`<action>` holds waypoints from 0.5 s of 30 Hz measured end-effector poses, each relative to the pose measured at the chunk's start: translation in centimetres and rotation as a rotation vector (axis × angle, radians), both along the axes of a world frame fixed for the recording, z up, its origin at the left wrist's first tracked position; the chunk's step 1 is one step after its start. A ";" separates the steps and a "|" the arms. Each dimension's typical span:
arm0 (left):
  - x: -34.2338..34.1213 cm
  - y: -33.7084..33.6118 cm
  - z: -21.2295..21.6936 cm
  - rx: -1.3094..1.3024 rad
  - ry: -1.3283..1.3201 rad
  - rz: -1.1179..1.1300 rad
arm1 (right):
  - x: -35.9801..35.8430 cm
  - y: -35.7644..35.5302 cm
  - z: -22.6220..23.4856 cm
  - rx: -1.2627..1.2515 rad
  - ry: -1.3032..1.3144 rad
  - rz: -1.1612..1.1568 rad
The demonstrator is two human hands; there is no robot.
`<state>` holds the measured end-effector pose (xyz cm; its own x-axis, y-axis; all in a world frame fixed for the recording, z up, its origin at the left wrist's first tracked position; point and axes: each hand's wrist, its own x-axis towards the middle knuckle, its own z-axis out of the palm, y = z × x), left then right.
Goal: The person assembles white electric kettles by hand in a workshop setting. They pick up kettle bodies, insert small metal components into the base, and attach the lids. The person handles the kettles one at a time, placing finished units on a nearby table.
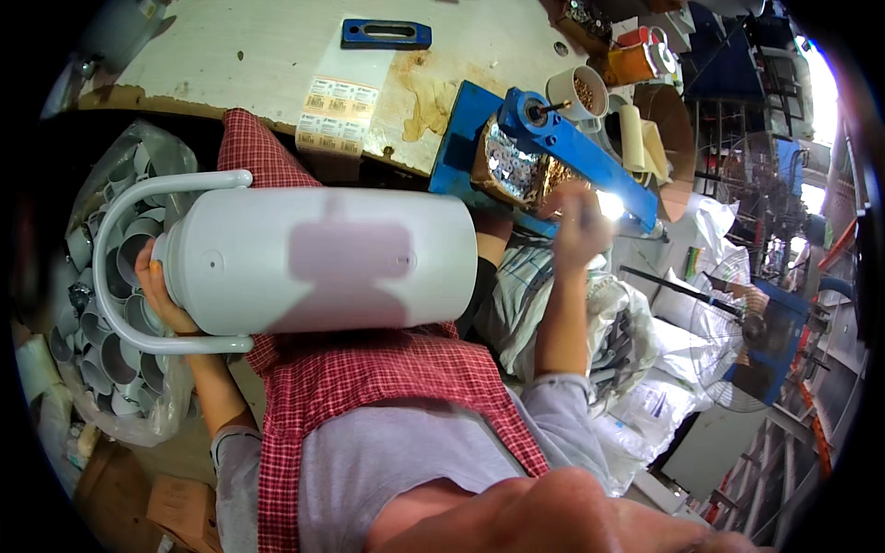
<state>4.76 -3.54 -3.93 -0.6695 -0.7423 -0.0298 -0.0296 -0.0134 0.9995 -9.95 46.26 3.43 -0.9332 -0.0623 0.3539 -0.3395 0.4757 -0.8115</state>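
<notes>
A large white vacuum jug (277,226) lies on its side across my lap. Its curved white carrying handle (109,244) points left, and two small round spots show on its body. My left hand (164,290) is wrapped around the jug's neck end, inside the handle loop, with part of the fingers behind it. My right hand (583,226) is raised beside a box of small shiny metal parts (512,164) on a blue metal fixture (590,166). Its fingers are curled together, and whatever they hold is too small and blurred to make out.
A pale worktop (230,55) carries a sheet of stickers (336,115) and a blue slotted piece (387,34). A cup of small brass-coloured pieces (585,92) stands past the fixture. Bags of white plastic parts (115,341) stand left; white sacks (645,405) and a fan (737,327) are right.
</notes>
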 end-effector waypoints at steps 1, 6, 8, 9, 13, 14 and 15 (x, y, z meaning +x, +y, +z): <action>0.3 -0.9 -1.2 0.051 -0.006 -0.042 | -0.2 -1.0 -0.5 0.212 0.015 0.000; -0.4 -0.9 0.6 0.190 -0.132 -0.134 | -6.1 1.1 -8.1 0.813 -0.038 -0.100; -0.4 -1.0 1.0 0.146 -0.125 -0.218 | -8.2 1.3 -10.8 0.876 -0.061 -0.139; -0.3 -1.2 1.2 0.122 -0.121 -0.259 | -8.3 1.5 -10.9 0.927 -0.097 -0.124; 0.7 -1.8 2.0 0.129 -0.159 -0.329 | -5.3 0.5 -6.7 0.974 0.016 -0.034; 0.3 -1.6 2.4 0.162 -0.134 -0.297 | -4.7 0.7 -6.7 0.932 0.083 -0.044; -0.4 -1.2 2.8 0.195 -0.109 -0.266 | -4.2 0.8 -6.6 0.890 0.150 -0.056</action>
